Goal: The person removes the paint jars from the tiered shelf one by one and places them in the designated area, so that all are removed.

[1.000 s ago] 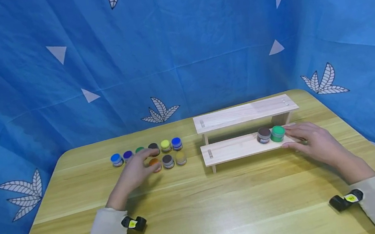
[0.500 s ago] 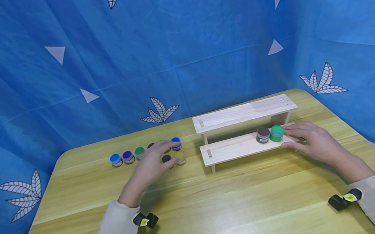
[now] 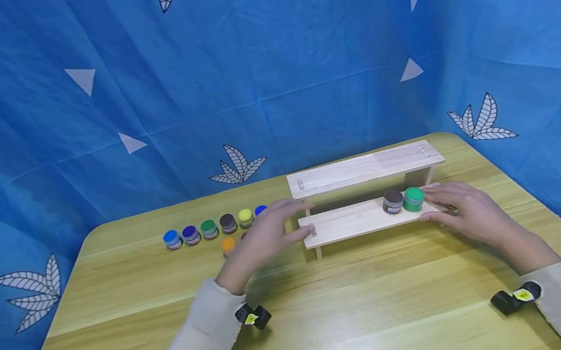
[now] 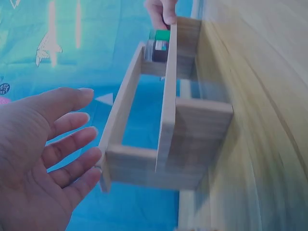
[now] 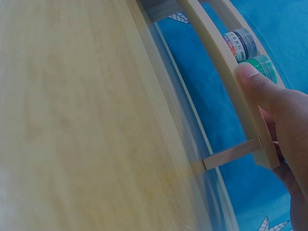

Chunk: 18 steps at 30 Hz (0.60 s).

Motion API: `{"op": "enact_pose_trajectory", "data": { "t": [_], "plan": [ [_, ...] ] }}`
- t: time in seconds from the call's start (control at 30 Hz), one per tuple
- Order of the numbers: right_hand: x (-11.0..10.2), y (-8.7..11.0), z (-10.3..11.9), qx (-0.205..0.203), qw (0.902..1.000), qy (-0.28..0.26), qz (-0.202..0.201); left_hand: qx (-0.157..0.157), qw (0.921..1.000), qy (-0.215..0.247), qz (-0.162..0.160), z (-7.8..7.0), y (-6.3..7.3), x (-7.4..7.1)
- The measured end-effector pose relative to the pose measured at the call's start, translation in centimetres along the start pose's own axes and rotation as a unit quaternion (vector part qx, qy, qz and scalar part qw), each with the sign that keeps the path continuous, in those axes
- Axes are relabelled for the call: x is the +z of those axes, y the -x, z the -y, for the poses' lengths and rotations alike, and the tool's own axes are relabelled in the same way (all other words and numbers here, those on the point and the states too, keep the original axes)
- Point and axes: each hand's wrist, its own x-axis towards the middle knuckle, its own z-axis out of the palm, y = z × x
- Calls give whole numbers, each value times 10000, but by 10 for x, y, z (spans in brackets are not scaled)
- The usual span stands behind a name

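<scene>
A two-step wooden shelf point(image 3: 347, 223) stands at the back right of the table. On its lower board, near the right end, a dark brown paint jar point(image 3: 393, 202) and a green paint jar point(image 3: 414, 200) sit side by side. My right hand point(image 3: 462, 210) grips that end of the board, thumb along the front edge close to the green jar point(image 5: 265, 67). Held out at the shelf's left end is my left hand point(image 3: 268, 235), its fingers spread with nothing between them. In the left wrist view, the fingertips point(image 4: 95, 155) overlap the upper board's end.
Left of the shelf, several paint jars stand in a back row, among them a light blue jar point(image 3: 173, 239), a dark green jar point(image 3: 209, 229) and a yellow jar point(image 3: 246, 217). An orange jar point(image 3: 228, 245) stands in front; my left hand hides others. A blue curtain point(image 3: 264, 68) hangs behind.
My left hand has moved rightward from over the jars to the shelf's left end, uncovering the dark green, brown and orange jars. My right hand has kept its place on the shelf.
</scene>
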Motion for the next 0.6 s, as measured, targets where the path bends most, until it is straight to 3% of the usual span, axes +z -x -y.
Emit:
{"op": "enact_pose_trajectory", "data": {
  "t": [0.37, 0.6],
  "plan": [
    [0, 0, 0, 16, 10000, 20, 60, 428, 9988, -82, 203, -22, -33, 18],
    [2, 1, -2, 8, 10000, 15, 73, 490, 9984, -178, 195, -34, -51, 33]
  ]
}}
